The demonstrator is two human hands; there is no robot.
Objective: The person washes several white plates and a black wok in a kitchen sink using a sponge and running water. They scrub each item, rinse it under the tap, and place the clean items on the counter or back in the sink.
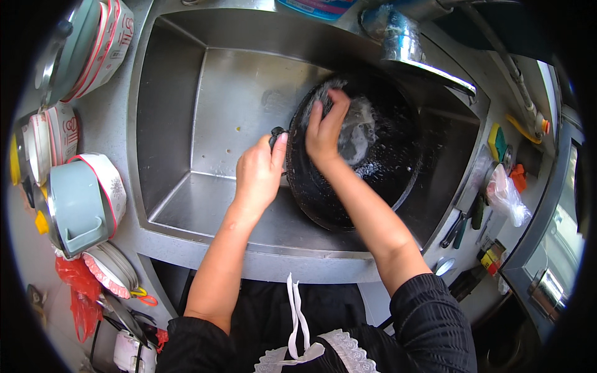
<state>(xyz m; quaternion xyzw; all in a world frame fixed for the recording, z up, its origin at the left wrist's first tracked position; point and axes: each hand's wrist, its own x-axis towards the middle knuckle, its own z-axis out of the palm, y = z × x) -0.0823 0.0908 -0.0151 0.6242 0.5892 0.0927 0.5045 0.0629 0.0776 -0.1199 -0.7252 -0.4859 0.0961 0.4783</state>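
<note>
A large black wok [322, 205] sits tilted in the right part of the stainless steel sink [233, 107]. My left hand [259, 168] grips the dark loop handle on its left side, thumb on top. Inside the wok is my right hand [326, 126], blurred, with its fingers bent towards the far-left wall. A grey blur lies around those fingertips; whether it is a scrubber or splashing water cannot be made out. Foamy water [357, 133] pools in the wok's bottom, and drops dot its inner wall. Above the wok's far side juts a metal faucet [429, 70].
Left of the sink stand a pale green pot [77, 200], patterned bowls [107, 51] and stacked plates [112, 268]. A blue container [319, 8] is behind the sink. On the right counter lie a sponge [497, 142], a knife [452, 229] and a plastic bag [508, 196].
</note>
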